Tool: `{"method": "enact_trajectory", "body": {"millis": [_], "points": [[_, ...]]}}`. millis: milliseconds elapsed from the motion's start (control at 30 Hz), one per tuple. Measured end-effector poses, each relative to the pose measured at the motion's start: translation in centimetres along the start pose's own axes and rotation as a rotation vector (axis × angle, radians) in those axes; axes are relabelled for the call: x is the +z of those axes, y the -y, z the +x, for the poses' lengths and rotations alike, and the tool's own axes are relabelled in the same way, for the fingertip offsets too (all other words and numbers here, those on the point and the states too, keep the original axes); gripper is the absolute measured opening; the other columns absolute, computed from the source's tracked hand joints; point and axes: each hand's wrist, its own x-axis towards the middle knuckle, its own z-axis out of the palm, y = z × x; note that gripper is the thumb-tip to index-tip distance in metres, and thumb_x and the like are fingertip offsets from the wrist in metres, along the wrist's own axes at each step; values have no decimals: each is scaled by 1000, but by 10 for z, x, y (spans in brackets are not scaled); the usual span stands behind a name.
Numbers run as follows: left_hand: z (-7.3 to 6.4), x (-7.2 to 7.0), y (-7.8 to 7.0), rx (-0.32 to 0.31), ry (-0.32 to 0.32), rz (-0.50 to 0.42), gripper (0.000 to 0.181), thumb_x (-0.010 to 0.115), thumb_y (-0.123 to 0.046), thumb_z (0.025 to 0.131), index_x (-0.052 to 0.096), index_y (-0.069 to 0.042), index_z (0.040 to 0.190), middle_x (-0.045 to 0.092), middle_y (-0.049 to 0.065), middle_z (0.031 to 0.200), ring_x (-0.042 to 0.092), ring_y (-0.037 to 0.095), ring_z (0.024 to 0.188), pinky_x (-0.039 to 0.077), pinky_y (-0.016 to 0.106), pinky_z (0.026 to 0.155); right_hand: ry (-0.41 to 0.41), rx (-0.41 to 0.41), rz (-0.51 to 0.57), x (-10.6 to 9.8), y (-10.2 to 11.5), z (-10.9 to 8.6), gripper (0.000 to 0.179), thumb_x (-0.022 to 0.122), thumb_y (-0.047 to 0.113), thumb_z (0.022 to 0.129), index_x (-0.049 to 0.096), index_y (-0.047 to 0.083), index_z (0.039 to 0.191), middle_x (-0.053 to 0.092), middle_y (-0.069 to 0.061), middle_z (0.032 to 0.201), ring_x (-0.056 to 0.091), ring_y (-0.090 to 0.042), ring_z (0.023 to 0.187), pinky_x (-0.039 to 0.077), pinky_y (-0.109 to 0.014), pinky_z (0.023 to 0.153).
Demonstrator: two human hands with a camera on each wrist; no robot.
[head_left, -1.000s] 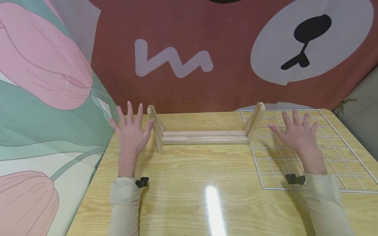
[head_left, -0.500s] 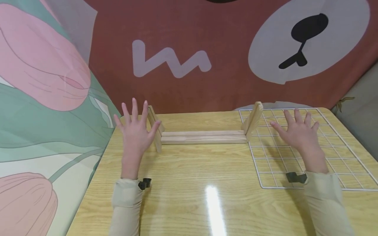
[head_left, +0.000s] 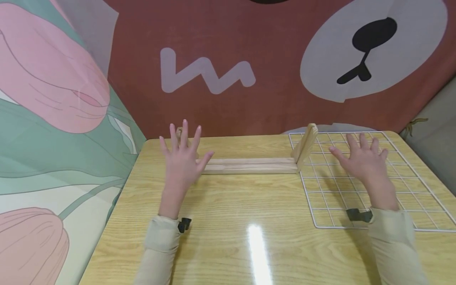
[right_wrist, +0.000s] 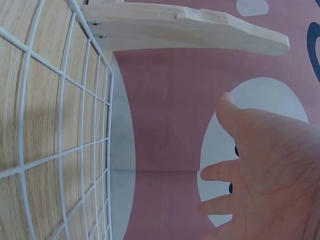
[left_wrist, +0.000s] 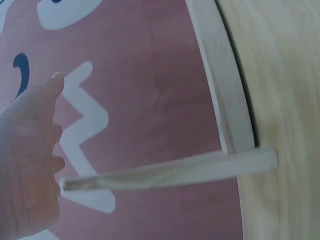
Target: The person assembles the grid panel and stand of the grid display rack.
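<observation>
Left hand (head_left: 181, 166), spread, partly hides the wooden stand (head_left: 249, 166), contact unclear; right hand (head_left: 367, 164), spread, hovers over the wire grid (head_left: 406, 178) by the worktop's (head_left: 221, 213) right edge.

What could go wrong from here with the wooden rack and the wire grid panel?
The left hand hides much of the left upright of the wooden rack in the head view, so a misjudged reach could knock it.

The wire grid panel lies close by the right upright; contact is unclear, but moving one might snag the other.

The right hand appears spread above the panel, so a fingertip could catch in the mesh.
</observation>
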Motion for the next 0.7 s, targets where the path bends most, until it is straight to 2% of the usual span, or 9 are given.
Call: {"method": "enact_trajectory", "body": {"millis": [133,233,433,567,700], "points": [[-1,6,-13,47,8,11,79,47,-64,102,24,-24,167,-7,9,174,-21,36,155,-2,72,119,-20,-4,6,-1,-2,-1,93,30,69,104,22,-7,157,14,-48,154,7,-74,137,8,-89,100],[-1,11,-23,77,35,22,80,47,-65,102,23,-25,167,-6,10,174,-21,38,155,-3,71,119,-28,-4,7,-2,-3,-2,91,31,68,104,23,-7,156,17,-48,151,12,-74,134,12,-88,99],[-1,16,-44,118,101,58,82,43,-69,101,17,-28,168,-1,11,174,-8,43,156,2,72,119,-28,9,13,-4,-4,-3,93,30,68,104,21,-8,158,18,-49,149,16,-72,133,15,-86,99],[-3,20,-59,153,96,23,82,47,-67,101,23,-25,167,0,13,174,-6,43,157,6,74,118,-32,11,15,-7,-6,-3,93,29,68,105,22,-9,157,20,-50,148,19,-72,131,19,-86,97],[-3,25,-75,185,49,-5,79,49,-67,100,32,-23,164,4,13,173,-3,42,157,13,74,118,-29,18,29,-9,-8,-5,94,30,68,105,22,-10,156,21,-50,147,20,-73,130,20,-86,96]]}}
